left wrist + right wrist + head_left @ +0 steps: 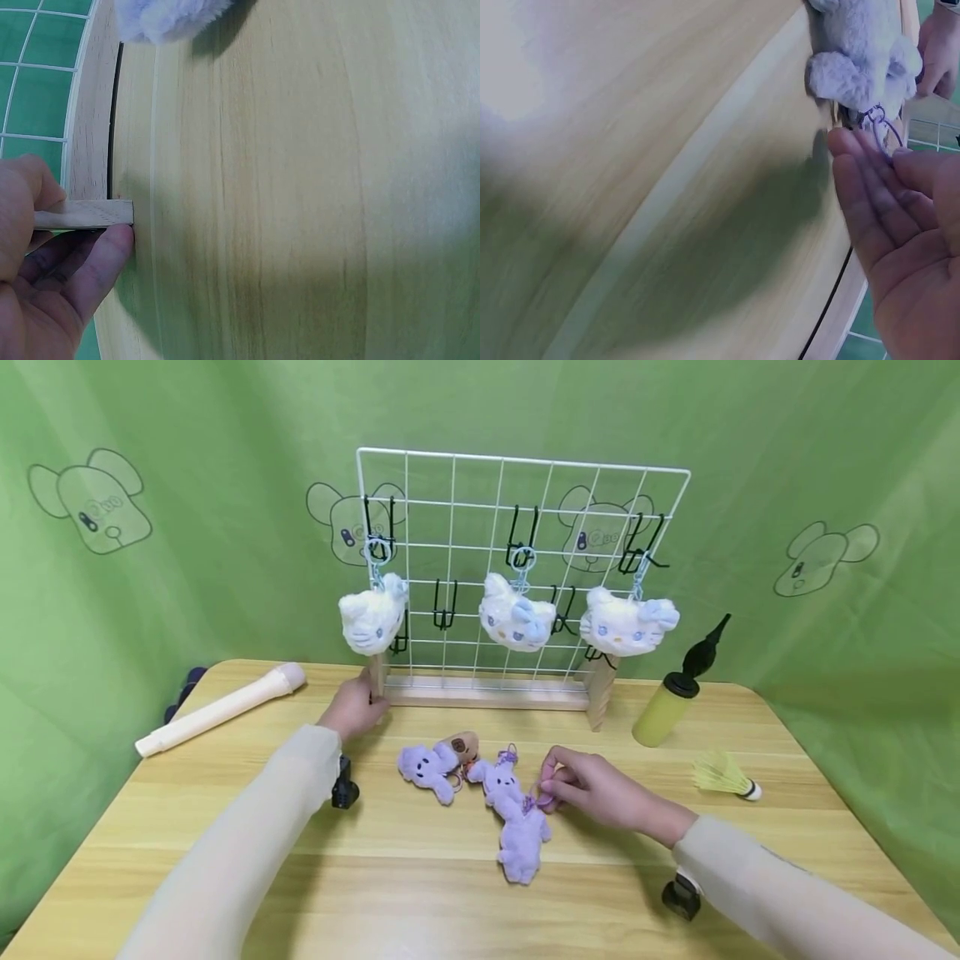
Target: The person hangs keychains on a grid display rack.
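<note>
My left hand [354, 706] grips the wooden foot [90, 214] at the left end of the white wire grid rack [487, 695], thumb and fingers on opposite sides of it. Over the table's middle, my right hand [592, 785] pinches the purple ring [889, 139] of a purple plush keychain [522, 847]. That plush lies against another purple plush [498, 783]. To their left is a purple plush [426, 766] with a brown part [461, 745] beside it. Three white cat-head plush keychains hang from black hooks on the rack: left [372, 617], middle [516, 618], right [626, 622].
A cream tube [221, 710] lies at the table's left. On the right stand a yellow hand pump [660, 714] with a black top and a yellow shuttlecock [727, 777]. Bare black hooks [444, 606] hang on the grid. Green curtain [225, 568] surrounds the table.
</note>
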A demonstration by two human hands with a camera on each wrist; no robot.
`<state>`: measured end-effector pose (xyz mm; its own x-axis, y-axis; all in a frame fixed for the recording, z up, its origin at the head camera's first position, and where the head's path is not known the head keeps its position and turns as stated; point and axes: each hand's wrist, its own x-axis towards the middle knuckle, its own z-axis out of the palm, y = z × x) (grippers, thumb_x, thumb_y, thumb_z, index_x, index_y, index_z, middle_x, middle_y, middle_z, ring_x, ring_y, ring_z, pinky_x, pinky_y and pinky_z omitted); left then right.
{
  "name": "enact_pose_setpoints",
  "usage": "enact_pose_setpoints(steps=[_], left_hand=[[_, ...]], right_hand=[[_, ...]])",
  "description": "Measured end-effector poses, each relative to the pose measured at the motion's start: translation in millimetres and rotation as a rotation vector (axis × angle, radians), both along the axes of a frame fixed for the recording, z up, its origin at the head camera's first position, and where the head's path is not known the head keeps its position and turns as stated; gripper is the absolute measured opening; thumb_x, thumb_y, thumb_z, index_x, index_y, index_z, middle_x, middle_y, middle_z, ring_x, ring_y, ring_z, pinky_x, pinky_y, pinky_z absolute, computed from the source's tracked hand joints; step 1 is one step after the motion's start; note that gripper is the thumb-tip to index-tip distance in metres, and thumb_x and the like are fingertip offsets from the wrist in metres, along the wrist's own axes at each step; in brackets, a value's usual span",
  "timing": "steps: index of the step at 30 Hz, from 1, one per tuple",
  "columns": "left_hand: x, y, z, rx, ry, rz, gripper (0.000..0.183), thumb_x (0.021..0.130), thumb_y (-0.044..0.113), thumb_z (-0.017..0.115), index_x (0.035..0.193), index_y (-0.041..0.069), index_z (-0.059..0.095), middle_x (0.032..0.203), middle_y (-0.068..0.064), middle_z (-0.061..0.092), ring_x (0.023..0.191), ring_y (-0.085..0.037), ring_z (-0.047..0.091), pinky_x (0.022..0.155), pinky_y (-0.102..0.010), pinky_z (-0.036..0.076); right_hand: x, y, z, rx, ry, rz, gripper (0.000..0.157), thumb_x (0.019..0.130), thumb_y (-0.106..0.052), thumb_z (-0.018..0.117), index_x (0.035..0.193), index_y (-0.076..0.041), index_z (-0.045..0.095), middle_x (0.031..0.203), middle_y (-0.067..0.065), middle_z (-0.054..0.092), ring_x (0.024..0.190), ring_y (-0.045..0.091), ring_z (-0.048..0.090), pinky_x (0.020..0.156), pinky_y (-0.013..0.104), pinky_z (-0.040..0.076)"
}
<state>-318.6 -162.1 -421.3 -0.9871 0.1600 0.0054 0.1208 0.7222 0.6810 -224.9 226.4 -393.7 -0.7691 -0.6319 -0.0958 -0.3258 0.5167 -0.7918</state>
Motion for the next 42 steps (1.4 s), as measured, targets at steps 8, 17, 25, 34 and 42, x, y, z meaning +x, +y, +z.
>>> enact_pose_setpoints(steps=[8,17,25,34,42], left_hand=[[0.5,1,1.1,0.008,0.004,-0.007,0.063,0.100,0.010,0.057,0.152,-0.013,0.032,0.121,-0.035,0.065,0.089,-0.034,0.070,0.080,-0.042,0.065],[4.3,2,0.9,0.006,0.013,-0.008,0.065,0.100,0.009,0.058,0.153,-0.015,0.030,0.127,-0.038,0.063,0.091,-0.035,0.069,0.084,-0.045,0.064],[4.2,2,1.8,0.020,0.008,-0.003,0.063,0.100,0.010,0.057,0.151,-0.016,0.032,0.119,-0.036,0.066,0.090,-0.035,0.071,0.082,-0.043,0.065],[3.1,3,1.0,0.026,0.009,-0.005,0.063,0.100,0.010,0.057,0.151,-0.016,0.032,0.118,-0.035,0.066,0.085,-0.032,0.070,0.077,-0.039,0.064],[3.0,1,-0.5,0.019,0.005,-0.001,0.066,0.100,0.010,0.057,0.154,-0.016,0.028,0.120,-0.036,0.066,0.087,-0.033,0.071,0.078,-0.040,0.065]], right_hand=[[6.3,5,7.2,0.018,0.121,0.006,0.012,0.104,-0.009,0.061,0.105,-0.004,0.072,0.104,0.010,0.079,0.095,0.020,0.075,0.087,0.027,0.065],[12.1,0,12.6,-0.152,0.000,0.070,0.019,0.108,-0.006,0.046,0.097,0.000,0.059,0.123,0.023,0.075,0.117,0.008,0.072,0.105,0.021,0.056],[15.1,-12,29.6,-0.225,0.026,0.092,0.020,0.110,-0.005,0.042,0.100,0.003,0.057,0.124,0.024,0.073,0.118,0.006,0.071,0.099,0.029,0.062],[10.1,-23,51.7,-0.236,0.190,0.035,0.014,0.107,-0.003,0.052,0.108,0.000,0.065,0.109,0.020,0.072,0.096,0.008,0.070,0.077,0.031,0.065],[-0.1,-38,85.5,-0.259,0.386,-0.009,0.010,0.102,0.001,0.057,0.100,0.000,0.066,0.113,0.019,0.075,0.100,0.007,0.070,0.084,0.024,0.062]])
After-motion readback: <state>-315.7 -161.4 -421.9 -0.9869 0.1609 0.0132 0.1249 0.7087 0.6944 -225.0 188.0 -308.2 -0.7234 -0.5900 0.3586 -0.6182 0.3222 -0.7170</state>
